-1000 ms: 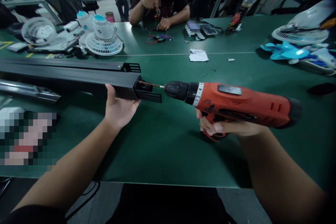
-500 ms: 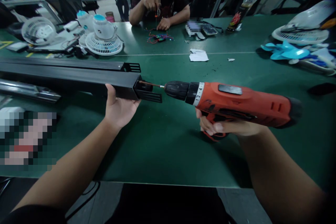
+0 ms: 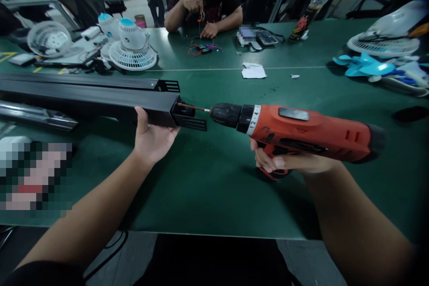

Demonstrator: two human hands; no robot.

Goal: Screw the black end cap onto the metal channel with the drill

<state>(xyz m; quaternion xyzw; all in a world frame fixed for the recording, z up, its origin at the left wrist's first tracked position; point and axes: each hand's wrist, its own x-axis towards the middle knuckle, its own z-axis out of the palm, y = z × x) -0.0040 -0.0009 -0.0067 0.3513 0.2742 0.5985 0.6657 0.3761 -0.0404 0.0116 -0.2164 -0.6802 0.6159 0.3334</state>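
Note:
An orange and black cordless drill (image 3: 301,130) lies level in my right hand (image 3: 273,161), its fingers wrapped round the handle below the body. From its chuck a long thin bit (image 3: 194,107) runs left into the open end of a long black rectangular housing (image 3: 134,102); the tip is hidden inside. My left hand (image 3: 156,140) supports that end from beneath, thumb up along the near side and the other fingers out of sight under it. A slotted black bracket (image 3: 192,123) sticks out of the housing's end, just below the bit.
Behind the housing lies another long black piece (image 3: 140,83); nearer me is a shiny metal tube (image 3: 36,114). White fan parts (image 3: 133,56) stand at the back left, blue fan blades (image 3: 368,67) at the right. Across the table a person (image 3: 204,4) works over a small wired board (image 3: 203,48).

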